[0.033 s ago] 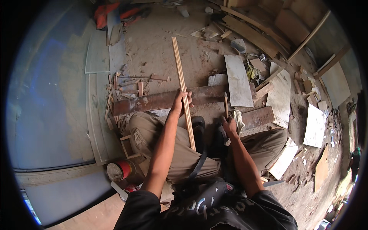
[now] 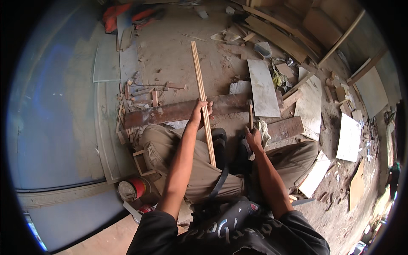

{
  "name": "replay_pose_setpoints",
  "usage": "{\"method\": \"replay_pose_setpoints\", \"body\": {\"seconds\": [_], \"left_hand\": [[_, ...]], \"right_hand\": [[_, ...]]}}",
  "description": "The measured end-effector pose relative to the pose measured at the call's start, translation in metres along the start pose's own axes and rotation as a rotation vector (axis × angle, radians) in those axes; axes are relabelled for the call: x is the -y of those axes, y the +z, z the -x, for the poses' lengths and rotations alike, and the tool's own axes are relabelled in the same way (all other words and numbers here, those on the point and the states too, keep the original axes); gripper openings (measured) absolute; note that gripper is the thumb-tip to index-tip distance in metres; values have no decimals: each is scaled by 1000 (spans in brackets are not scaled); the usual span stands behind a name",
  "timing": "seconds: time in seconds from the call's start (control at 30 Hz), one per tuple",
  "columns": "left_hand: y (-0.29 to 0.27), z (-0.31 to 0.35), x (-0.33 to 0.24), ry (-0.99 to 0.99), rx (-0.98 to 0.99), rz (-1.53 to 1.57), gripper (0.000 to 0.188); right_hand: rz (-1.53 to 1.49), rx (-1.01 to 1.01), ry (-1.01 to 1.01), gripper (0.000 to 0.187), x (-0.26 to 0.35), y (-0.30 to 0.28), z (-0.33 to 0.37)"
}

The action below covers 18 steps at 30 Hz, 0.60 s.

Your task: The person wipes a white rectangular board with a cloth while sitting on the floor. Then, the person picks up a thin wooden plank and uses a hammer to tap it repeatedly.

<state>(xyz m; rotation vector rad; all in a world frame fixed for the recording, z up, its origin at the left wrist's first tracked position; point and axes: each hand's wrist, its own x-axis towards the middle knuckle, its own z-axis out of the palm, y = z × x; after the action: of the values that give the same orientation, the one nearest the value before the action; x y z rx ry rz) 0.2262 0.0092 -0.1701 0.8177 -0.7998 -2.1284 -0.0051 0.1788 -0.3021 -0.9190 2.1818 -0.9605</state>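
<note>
My left hand [image 2: 201, 112] is closed round a long, pale wooden strip [image 2: 196, 68] with lengthwise lines along it. The strip stands slanted, its far end over the dirt floor and its near end by my left thigh. In my right hand [image 2: 253, 137] is a hammer [image 2: 250, 117], gripped by its wooden handle; its small head points away from me. Beyond both hands a dark brown plank [image 2: 170, 114] lies across the floor. A crumpled whitish cloth [image 2: 263, 132] is beside my right hand.
Wood offcuts [image 2: 155, 95] lie scattered left of the plank. White-grey boards [image 2: 263, 87] and a shorter brown board [image 2: 285, 129] are on the right. A round can [image 2: 135, 188] stands by my left knee, next to a large bluish panel [image 2: 59, 114]. More planks [image 2: 276, 38] lie at the far right.
</note>
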Motion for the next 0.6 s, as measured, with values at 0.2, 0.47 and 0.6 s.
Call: {"method": "replay_pose_setpoints", "body": {"seconds": [0.2,0.47,0.6], "left_hand": [[-18,-31,10,80,-151,-328,44],[51,-28,-73,133,438,36,60],[64,-41,-108,-110,586,67,59]], "right_hand": [[-209,-35,-11,42,32,-3,-5],[-284,-135,-159,32,26,-7,-1],[-369,-98,-59,30,47,-17,4]]}}
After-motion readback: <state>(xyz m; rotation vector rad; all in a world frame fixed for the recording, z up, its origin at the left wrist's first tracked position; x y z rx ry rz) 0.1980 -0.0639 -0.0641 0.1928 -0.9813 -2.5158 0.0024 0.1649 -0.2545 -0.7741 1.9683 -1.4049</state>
